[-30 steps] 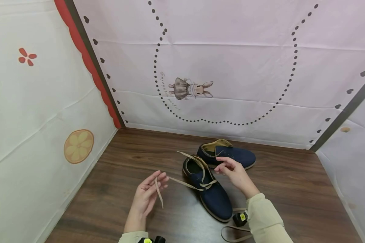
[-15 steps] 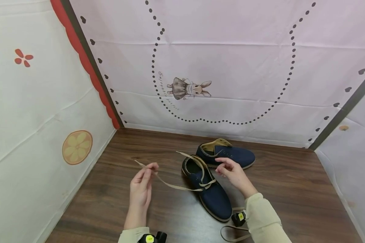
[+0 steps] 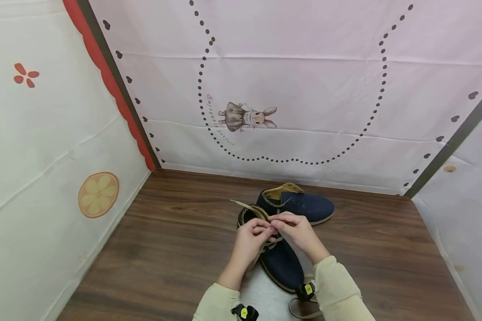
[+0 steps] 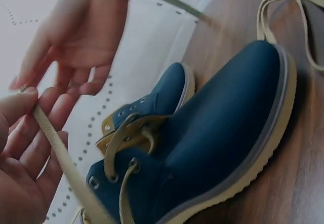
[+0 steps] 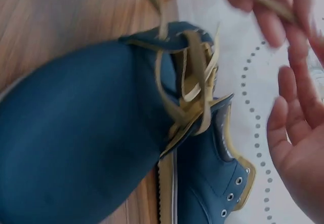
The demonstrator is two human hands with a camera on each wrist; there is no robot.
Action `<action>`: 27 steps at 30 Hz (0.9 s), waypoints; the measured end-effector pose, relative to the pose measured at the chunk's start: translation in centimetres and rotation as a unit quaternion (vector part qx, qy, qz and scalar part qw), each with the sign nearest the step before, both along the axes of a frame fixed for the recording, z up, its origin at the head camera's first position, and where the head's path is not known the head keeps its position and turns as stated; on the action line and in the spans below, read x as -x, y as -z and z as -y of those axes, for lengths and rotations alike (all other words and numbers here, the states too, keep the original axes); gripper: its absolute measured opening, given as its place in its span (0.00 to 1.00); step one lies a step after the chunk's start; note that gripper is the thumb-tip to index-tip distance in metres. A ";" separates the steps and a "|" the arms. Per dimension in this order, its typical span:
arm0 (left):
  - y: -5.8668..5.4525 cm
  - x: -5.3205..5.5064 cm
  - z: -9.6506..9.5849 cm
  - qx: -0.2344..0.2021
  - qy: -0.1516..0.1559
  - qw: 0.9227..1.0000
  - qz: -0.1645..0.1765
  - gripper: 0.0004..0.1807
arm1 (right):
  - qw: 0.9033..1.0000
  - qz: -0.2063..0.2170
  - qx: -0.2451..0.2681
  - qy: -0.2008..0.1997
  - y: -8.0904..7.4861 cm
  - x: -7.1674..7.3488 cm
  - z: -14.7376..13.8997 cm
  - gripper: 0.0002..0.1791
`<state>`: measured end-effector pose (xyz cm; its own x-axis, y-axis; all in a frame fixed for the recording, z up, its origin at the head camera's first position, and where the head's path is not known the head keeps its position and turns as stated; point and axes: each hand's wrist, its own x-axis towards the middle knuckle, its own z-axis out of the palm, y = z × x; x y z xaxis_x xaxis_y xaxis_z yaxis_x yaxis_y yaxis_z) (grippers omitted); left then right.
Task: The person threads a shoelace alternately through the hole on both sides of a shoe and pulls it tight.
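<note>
A navy shoe (image 3: 283,264) with a tan shoelace (image 4: 63,158) through its eyelets stands on the wooden surface, its toe towards me. Over its opening my two hands meet at the fingertips. My left hand (image 3: 249,243) pinches the lace, which runs taut from the eyelets in the left wrist view. My right hand (image 3: 299,229) has its thumb and forefinger at the lace's tip and appears to pinch it; its other fingers are loosely bent. The hands hide part of the shoe's collar in the head view. Another lace end (image 3: 241,204) sticks out leftward.
Behind lies a second navy shoe (image 3: 311,206), turned sideways, its eyelets unlaced where they show. A loose lace (image 3: 305,314) loops on the wooden surface (image 3: 176,249) near my right sleeve. Printed cloth walls (image 3: 305,98) stand around the back and sides.
My left hand has carried the lace end from the left over to the shoe, up to my right hand. The right hand has stayed nearly in place, and its fingertips now meet the lace.
</note>
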<state>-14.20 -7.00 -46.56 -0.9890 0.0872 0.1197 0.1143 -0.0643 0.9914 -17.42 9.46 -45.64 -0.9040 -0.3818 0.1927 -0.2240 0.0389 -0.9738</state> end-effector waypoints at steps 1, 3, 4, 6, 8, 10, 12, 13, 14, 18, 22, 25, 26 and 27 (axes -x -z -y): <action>0.0 0.0 -0.1 0.014 -0.004 1.000 -0.005 0.09 | 1.000 0.007 0.025 0.005 -0.1 0.0 0.1 0.13; 0.0 0.1 0.0 0.061 -0.027 0.997 -0.027 0.09 | 0.997 0.027 0.066 0.024 -0.2 0.2 0.1 0.14; 0.1 0.2 0.2 0.092 -0.044 0.994 -0.041 0.08 | 0.995 0.039 0.080 0.035 -0.2 0.3 -0.1 0.15; 0.3 0.5 0.6 0.161 -0.081 0.981 -0.071 0.07 | 0.993 0.063 0.086 0.058 -0.2 0.6 -0.5 0.18; 0.7 0.8 0.9 0.236 -0.114 0.961 -0.094 0.06 | 0.992 0.081 0.058 0.072 -0.1 0.9 -1.1 0.20; 1.2 1.2 0.9 0.297 -0.121 0.941 -0.103 0.06 | 0.992 0.094 0.008 0.078 0.1 1.2 -1.5 0.18; 1.8 1.5 0.5 0.346 -0.113 0.926 -0.104 0.05 | 0.992 0.082 -0.060 0.079 0.4 1.4 -1.8 0.14; 2.1 1.6 0.2 0.369 -0.109 0.917 -0.102 0.05 | 0.989 0.072 -0.095 0.083 0.6 1.5 -1.9 0.12; 2.3 1.7 -0.1 0.390 -0.106 0.909 -0.101 0.05 | 0.985 0.061 -0.131 0.090 0.8 1.5 -1.9 0.10; 3.1 2.1 -1.0 0.464 -0.101 0.875 -0.092 0.03 | 0.956 -0.016 -0.269 0.119 1.5 1.4 -1.6 0.03; 3.5 2.4 -1.5 0.490 -0.092 0.863 -0.082 0.01 | 0.931 -0.063 -0.336 0.128 1.8 1.3 -1.3 0.03; 3.7 2.5 -1.6 0.480 -0.087 0.870 -0.076 0.03 | 0.925 -0.072 -0.352 0.123 2.0 1.3 -1.2 0.03; 3.8 2.5 -1.6 0.477 -0.087 0.871 -0.075 0.03 | 0.924 -0.072 -0.355 0.121 2.0 1.3 -1.2 0.03; 3.8 2.6 -1.6 0.475 -0.087 0.872 -0.075 0.03 | 0.924 -0.070 -0.357 0.118 2.0 1.3 -1.2 0.03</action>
